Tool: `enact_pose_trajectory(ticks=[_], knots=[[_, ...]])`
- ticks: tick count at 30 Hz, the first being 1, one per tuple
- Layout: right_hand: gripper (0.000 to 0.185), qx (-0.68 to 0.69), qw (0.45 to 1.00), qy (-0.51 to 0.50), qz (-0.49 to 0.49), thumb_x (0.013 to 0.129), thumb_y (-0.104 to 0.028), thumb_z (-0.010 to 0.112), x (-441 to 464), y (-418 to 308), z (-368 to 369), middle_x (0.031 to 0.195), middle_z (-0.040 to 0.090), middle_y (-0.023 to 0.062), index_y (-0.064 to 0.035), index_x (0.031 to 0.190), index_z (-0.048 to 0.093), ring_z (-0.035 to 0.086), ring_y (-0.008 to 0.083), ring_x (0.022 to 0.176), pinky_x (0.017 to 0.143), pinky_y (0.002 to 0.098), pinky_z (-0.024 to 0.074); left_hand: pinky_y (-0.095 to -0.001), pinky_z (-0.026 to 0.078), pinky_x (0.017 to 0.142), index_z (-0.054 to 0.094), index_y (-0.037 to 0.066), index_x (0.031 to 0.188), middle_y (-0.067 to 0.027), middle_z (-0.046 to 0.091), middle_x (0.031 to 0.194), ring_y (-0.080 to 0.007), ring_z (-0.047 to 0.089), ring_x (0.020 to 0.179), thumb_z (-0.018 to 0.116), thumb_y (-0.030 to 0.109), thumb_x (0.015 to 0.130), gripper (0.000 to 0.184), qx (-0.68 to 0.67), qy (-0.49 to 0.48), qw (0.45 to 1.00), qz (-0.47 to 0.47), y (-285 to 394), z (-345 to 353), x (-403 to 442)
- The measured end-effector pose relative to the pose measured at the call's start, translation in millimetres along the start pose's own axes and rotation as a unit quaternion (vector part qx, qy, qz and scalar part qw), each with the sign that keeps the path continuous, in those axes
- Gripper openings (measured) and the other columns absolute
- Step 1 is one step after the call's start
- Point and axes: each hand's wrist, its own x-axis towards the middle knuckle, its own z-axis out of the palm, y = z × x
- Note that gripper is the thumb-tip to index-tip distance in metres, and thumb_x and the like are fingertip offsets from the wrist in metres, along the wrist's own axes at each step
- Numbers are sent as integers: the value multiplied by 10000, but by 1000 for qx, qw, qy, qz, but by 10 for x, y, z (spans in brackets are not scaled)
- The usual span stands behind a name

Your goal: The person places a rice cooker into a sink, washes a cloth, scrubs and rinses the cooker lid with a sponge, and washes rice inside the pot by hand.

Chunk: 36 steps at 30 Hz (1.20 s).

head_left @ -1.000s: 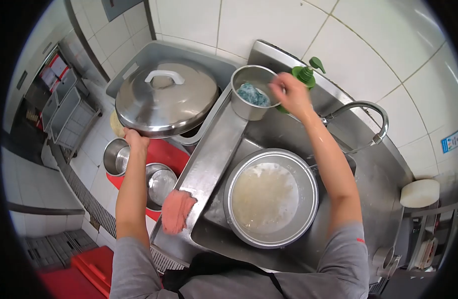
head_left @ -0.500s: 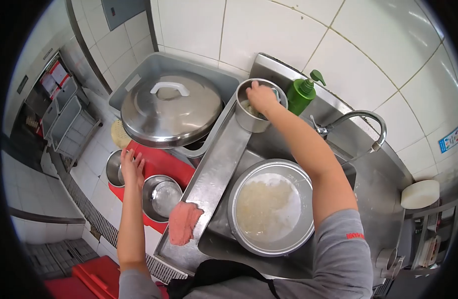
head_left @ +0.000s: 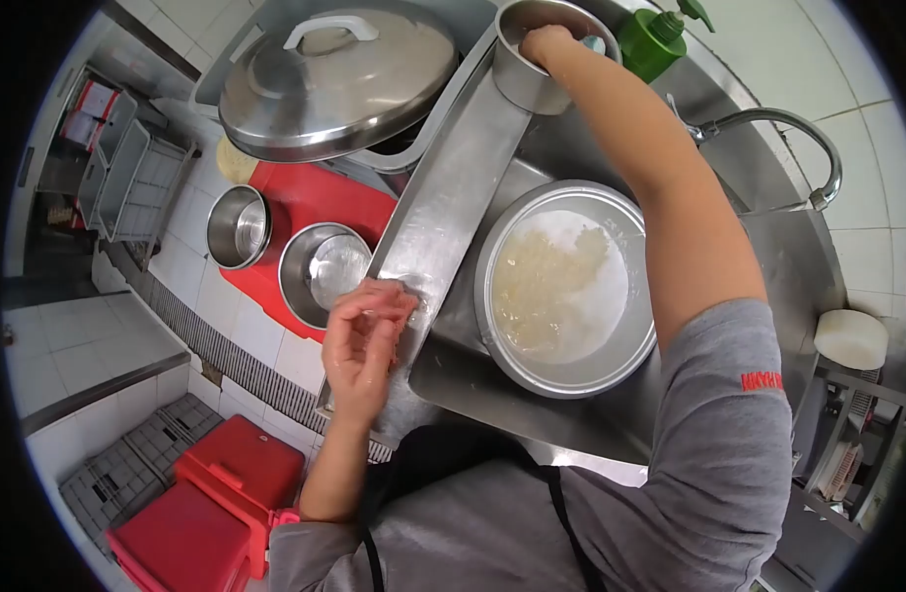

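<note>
Head view, looking down on a steel sink (head_left: 451, 197), with a grey tub (head_left: 475, 25) beyond its far left corner and a broad domed lid (head_left: 334, 99) set over that tub. Below the lid, left of the sink's left edge, a red surface (head_left: 325, 202). Standing in the sink basin, a wide grey pot (head_left: 556, 379), with cloudy liquid and white foam inside. Curving in from the back edge, a faucet (head_left: 830, 158). At the far left corner, a steel container (head_left: 527, 89); just beside it, a green pump bottle (head_left: 653, 44).

Reaching into that container, the right hand (head_left: 549, 44); fingers down inside and hidden, so impossible to tell whether the grip is apart, together or clamped. Over the sink's left ledge, near the front corner, the left hand (head_left: 359, 345), with fingers half curled and thumb apart from them. Right behind those fingers, a pink cloth (head_left: 405, 314), mostly covered; impossible to tell whether pinched.
</note>
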Motion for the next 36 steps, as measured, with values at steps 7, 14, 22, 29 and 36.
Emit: enact_pose_trajectory(ticks=[7,14,22,29,36], knots=[[182,45,944,307,-107,736,-152,486,-265,92,-202,714,604,173,-38,682,617,596,325,683,613,409,483,-243,426,724,527,-15,943,-97,497,984,-143,514,830,493,-10,791,156,15,-68,997,-39,-125,217,-70],[115,483,783,391,13,765,-134,580,-2120,7,893,786,604,131,-46,833,611,587,259,634,537,290,460,-316,392,840,456,14,1124,-166,467,1115,-268,481,1001,530,177,791,377,90,-219,928,-289,-1012,1119,79],[367,707,472,-53,524,848,-250,405,-3552,45,5040,1108,513,206,-5,1096,517,494,312,1023,890,383,362,-413,424,814,181,77,1311,-216,406,1193,-348,504,982,567,256,756,700,449,-20,794,-409,-2637,1418,-178],[333,698,555,58,449,820,-309,466,-2885,223,5675,796,556,90,-33,952,595,500,178,773,712,331,389,-427,462,707,235,42,1268,-230,502,1067,-372,559,842,566,200,750,635,524,-36,803,-282,-2667,1449,-208],[245,170,977,58,114,778,-221,424,-1546,-13,4889,861,603,132,-71,838,609,557,280,802,693,430,418,-426,460,713,236,-4,1254,-249,500,1062,-376,550,860,576,166,734,644,522,-38,805,-278,-2621,1459,-183]])
